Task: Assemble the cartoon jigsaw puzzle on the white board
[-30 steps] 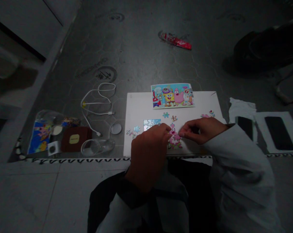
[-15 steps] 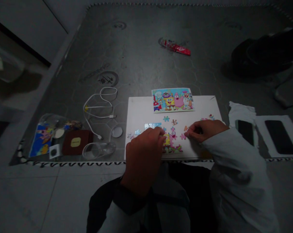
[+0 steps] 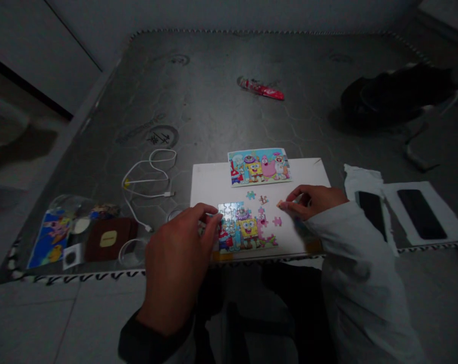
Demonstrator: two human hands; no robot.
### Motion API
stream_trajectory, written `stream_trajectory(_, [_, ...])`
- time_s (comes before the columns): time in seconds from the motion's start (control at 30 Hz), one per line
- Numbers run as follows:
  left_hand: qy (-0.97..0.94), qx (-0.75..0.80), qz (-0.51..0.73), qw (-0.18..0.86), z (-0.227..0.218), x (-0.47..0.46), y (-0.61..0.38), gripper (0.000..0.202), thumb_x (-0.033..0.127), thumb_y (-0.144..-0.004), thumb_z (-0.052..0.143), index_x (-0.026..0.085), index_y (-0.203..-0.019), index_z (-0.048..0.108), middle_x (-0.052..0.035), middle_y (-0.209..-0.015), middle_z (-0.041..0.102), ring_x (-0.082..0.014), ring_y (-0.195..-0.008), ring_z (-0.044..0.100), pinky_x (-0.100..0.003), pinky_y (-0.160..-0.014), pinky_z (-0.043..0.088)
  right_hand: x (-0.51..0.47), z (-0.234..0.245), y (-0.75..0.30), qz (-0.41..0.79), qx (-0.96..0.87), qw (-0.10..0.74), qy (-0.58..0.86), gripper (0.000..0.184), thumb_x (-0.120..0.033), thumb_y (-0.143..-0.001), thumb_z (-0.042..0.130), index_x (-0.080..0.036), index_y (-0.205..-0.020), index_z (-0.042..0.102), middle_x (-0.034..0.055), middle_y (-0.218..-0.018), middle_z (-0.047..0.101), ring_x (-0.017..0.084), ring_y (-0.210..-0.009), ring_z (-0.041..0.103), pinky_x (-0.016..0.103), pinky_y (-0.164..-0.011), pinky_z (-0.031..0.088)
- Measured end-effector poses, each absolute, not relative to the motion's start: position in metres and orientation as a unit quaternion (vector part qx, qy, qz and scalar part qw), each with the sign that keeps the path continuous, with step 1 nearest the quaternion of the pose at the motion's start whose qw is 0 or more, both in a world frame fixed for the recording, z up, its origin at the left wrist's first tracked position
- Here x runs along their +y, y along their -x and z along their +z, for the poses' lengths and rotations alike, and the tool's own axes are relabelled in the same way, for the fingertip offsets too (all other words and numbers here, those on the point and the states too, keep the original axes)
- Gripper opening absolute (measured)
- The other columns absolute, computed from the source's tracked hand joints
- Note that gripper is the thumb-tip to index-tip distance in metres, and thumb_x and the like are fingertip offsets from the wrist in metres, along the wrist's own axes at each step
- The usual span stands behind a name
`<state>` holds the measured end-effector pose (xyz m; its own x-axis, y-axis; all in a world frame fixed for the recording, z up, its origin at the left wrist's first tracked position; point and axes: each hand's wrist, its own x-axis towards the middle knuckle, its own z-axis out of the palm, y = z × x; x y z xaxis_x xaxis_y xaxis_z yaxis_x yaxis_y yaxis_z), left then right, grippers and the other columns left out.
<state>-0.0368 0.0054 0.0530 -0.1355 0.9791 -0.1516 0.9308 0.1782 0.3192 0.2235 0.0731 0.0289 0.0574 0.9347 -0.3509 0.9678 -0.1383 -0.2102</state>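
A partly assembled cartoon jigsaw puzzle lies on a white board. At its left edge rests my left hand, fingers loosely curled with a gap to the thumb; I see nothing held there. My right hand pinches a small orange puzzle piece between thumb and finger, just over the board. Loose on the board are a pink piece, a blue piece and a brownish piece. Behind them lies the printed picture card. Whatever is under either palm is hidden.
Left of the board are a white cable, a brown box or case, a clear cup and a blue picture packet. Two dark phones lie at right. A red wrapper and a black bag-like object sit farther back.
My left hand has moved left off the puzzle, uncovering its middle. My right hand has gone from beside the pink piece to the orange piece, now pinched. The camera view has shifted.
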Motion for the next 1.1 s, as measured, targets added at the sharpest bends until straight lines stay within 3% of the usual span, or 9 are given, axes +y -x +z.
stream_trajectory(0.33, [-0.657,0.732,0.063,0.167,0.054,0.004,0.032,0.018,0.040,-0.093,0.057,0.032,-0.100,0.071,0.0009,-0.084,0.076,-0.0214,-0.066,0.067,-0.029,-0.058,0.035,0.060,0.046,-0.263,-0.120,0.603,0.032,-0.788,0.023,-0.048,-0.078,0.070,-0.025,-0.081,0.071,0.0037,-0.077,0.072,0.018,-0.064,0.061,0.032,-0.060,0.039])
stream_trajectory(0.5, [-0.658,0.731,0.055,0.172,0.053,0.005,0.027,0.018,0.042,-0.093,0.056,0.033,-0.100,0.071,0.0009,-0.083,0.076,-0.0229,-0.069,0.068,-0.030,-0.058,0.036,0.063,0.046,-0.275,-0.163,0.584,0.055,-0.793,0.023,-0.044,-0.077,0.070,-0.022,-0.084,0.072,0.0054,-0.073,0.069,0.019,-0.064,0.062,0.033,-0.060,0.041])
stream_trajectory(0.7, [-0.659,0.728,0.039,0.184,0.051,0.005,0.021,0.017,0.040,-0.094,0.056,0.033,-0.101,0.070,0.0012,-0.082,0.075,-0.0223,-0.070,0.068,-0.029,-0.060,0.038,0.071,0.036,-0.301,-0.212,0.577,0.090,-0.784,0.025,-0.042,-0.066,0.077,-0.026,-0.085,0.074,0.0006,-0.072,0.069,0.018,-0.062,0.063,0.029,-0.054,0.042])
stream_trajectory(0.93, [-0.668,0.717,0.022,0.198,0.047,0.005,0.012,0.019,0.041,-0.095,0.055,0.033,-0.102,0.070,0.0009,-0.087,0.076,-0.0224,-0.072,0.069,-0.029,-0.060,0.039,0.069,0.030,-0.319,-0.177,0.585,0.037,-0.791,0.024,-0.048,-0.070,0.075,-0.027,-0.081,0.073,-0.0011,-0.067,0.070,0.016,-0.057,0.062,0.026,-0.047,0.039])
stream_trajectory(1.1, [-0.669,0.712,0.022,0.213,0.047,0.006,0.005,0.022,0.043,-0.096,0.052,0.033,-0.105,0.070,0.0007,-0.091,0.077,-0.0231,-0.075,0.070,-0.030,-0.061,0.043,0.063,0.036,-0.312,-0.145,0.553,0.009,-0.820,0.020,-0.042,-0.072,0.074,-0.027,-0.084,0.073,-0.0003,-0.071,0.072,0.017,-0.064,0.065,0.028,-0.053,0.043])
